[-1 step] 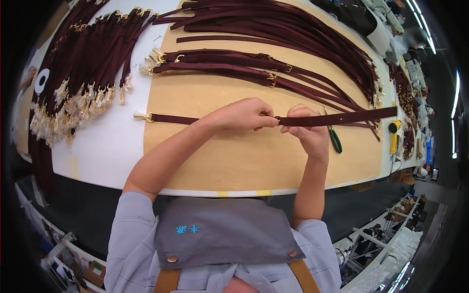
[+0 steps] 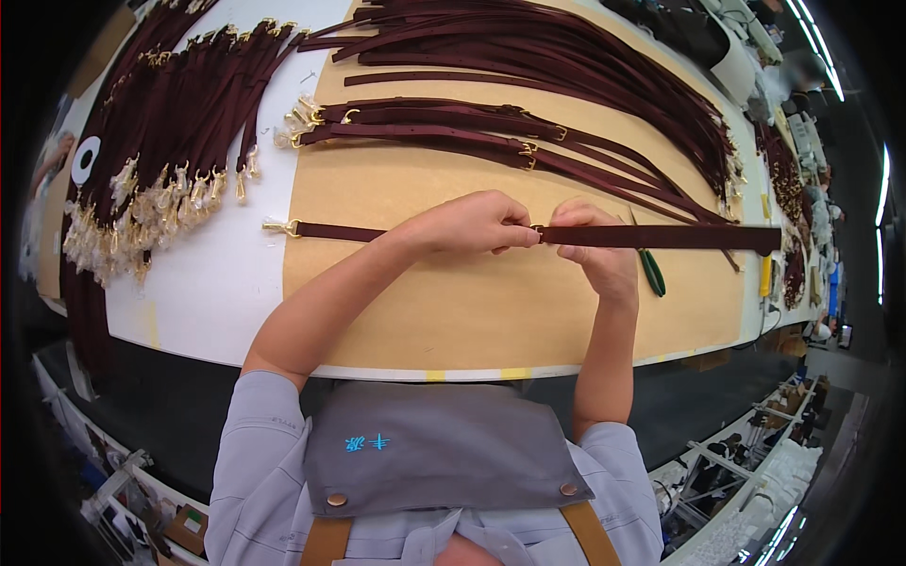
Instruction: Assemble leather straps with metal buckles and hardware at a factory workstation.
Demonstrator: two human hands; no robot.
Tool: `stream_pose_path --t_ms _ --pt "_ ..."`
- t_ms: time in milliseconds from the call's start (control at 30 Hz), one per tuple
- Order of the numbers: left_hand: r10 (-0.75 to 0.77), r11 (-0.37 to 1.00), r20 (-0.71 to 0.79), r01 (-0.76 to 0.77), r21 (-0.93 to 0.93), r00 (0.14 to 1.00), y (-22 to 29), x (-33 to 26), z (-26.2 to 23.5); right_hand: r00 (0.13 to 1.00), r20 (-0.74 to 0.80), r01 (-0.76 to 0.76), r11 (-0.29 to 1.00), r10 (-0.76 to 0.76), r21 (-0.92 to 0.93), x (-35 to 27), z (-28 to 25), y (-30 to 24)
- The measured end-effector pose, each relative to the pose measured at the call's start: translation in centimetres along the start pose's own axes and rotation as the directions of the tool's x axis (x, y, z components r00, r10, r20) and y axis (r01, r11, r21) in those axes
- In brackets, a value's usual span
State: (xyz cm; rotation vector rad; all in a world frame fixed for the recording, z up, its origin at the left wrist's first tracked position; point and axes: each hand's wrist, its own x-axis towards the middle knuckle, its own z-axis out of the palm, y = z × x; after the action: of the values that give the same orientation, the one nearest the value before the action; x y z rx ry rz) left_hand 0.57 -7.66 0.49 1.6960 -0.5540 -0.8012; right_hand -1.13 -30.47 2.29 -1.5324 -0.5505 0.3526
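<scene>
Covering the middle of a white table, a tan mat spans the centre of the frame. Maroon straps heap across the top, and a clipped bundle fills the upper left. One held strap runs from left of centre to right of centre. Mid-frame, the left hand pinches it; just beside, the right hand grips it between thumb and fingers. A green-handled tool lies right of centre; a gold clip ends the strap at centre left.
</scene>
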Motion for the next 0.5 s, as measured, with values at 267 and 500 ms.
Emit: stream_pose_path --t_ms 267,500 --pt "-0.041 0.986 0.142 0.063 -0.157 0.989 -3.0 -2.1 -1.2 0.841 -0.038 -0.538 0.829 0.539 -0.15 1.0 1.0 2.3" --pt "0.076 0.996 0.068 -0.072 -0.056 0.995 -4.4 -2.3 -1.3 0.993 0.114 0.095 0.806 -0.034 -0.584 2.8 6.7 -2.0"
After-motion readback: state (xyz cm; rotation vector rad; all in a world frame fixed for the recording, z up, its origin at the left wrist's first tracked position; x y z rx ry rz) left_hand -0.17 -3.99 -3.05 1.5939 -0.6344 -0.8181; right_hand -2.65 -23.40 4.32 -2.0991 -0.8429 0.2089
